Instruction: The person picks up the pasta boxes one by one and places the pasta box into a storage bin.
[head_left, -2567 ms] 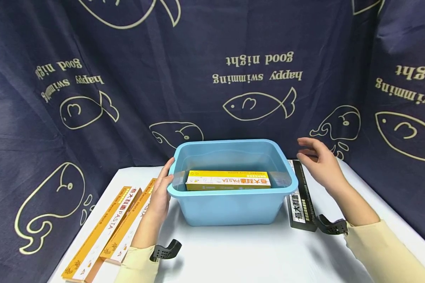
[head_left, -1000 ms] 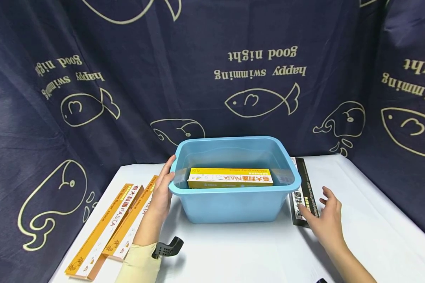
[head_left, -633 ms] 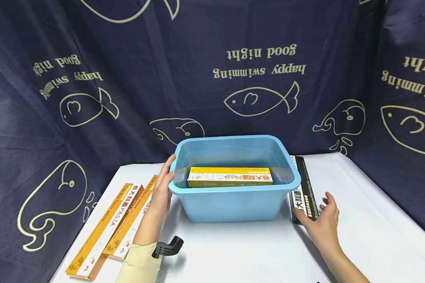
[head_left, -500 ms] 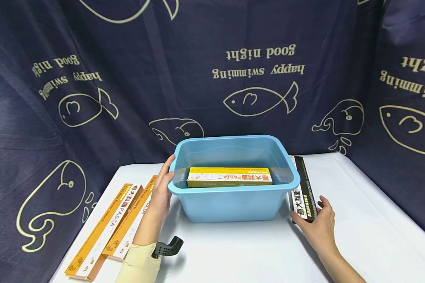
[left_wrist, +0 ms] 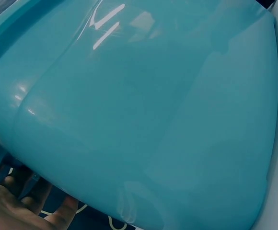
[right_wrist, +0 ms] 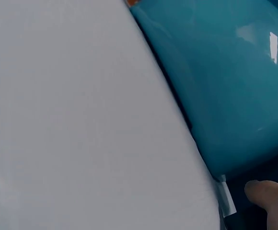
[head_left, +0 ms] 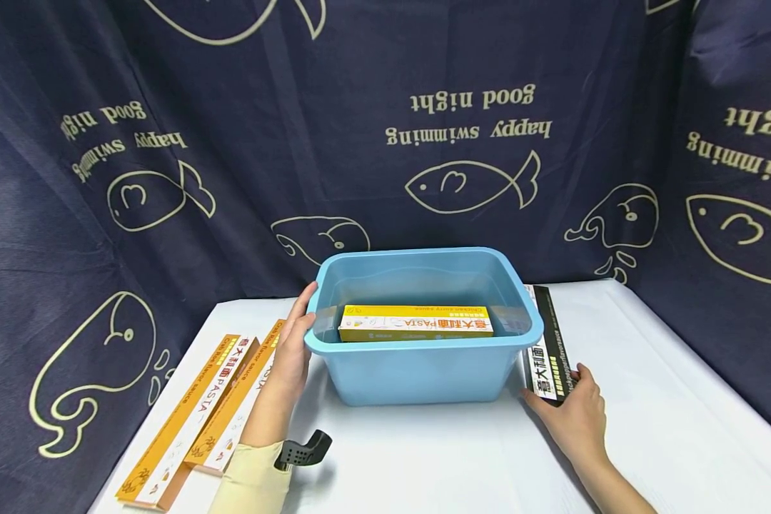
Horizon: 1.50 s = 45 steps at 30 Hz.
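Observation:
A light blue plastic tub stands mid-table, with a yellow and white pasta box lying inside it. My left hand holds the tub's left rim; in the left wrist view its fingers curl at the tub's edge. Right of the tub lies a black and white pasta box, flat and pointing away from me. My right hand grips its near end, thumb on the left side and fingers on the right. In the right wrist view only the thumb shows, low at the right.
Two orange and white pasta boxes, one farther left and one nearer the tub, lie aslant on the white table. A dark blue curtain with fish prints hangs behind and on both sides.
My right hand has come down from beside the tub's right rim to the near end of the black pasta box and closed on it. The left hand stays at the rim.

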Tool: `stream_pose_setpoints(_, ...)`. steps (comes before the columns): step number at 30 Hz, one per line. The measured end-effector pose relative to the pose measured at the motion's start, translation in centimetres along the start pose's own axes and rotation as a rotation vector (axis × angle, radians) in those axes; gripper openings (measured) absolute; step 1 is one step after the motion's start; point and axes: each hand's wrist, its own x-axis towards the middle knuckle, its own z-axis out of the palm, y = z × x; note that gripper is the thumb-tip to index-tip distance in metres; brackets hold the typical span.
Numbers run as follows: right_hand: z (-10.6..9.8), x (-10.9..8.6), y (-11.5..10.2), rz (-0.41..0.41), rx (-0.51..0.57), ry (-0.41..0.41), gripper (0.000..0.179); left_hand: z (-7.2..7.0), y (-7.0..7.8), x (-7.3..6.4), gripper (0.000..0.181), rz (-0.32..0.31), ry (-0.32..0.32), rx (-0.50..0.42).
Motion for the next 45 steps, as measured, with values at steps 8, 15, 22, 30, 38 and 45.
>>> stream_pose_setpoints(8, -0.1, 0.1, 0.2, 0.012, -0.018, -0.003, 0.11, 0.0, 0.0, -0.2, 0.056, -0.005, 0.002, 0.014)
stream_pose_setpoints(15, -0.4, 0.1, 0.1, 0.025, -0.035, 0.006, 0.101, 0.0, 0.0, -0.3, 0.056, -0.005, 0.005, 0.01)
stream_pose_setpoints(22, -0.4, 0.5, 0.3, 0.032, -0.067, 0.032, 0.095, 0.0, 0.2, -0.2, 0.056, 0.001, 0.001, -0.001)
stream_pose_setpoints(30, -0.5, 0.7, 0.6, 0.08, -0.034, 0.1, 0.09, 0.2, 0.4, 0.2, 0.057, 0.014, -0.003, -0.012)
stream_pose_setpoints(38, -1.2, 0.4, 0.5, 0.174, 0.099, 0.162, 0.085, 0.0, 0.1, 0.0, 0.057, 0.007, 0.0, -0.005)
stream_pose_setpoints(45, -2.3, 0.7, 0.7, 0.205, 0.212, 0.222, 0.082, 0.1, 0.2, -0.1, 0.057, -0.002, -0.001, 0.008)
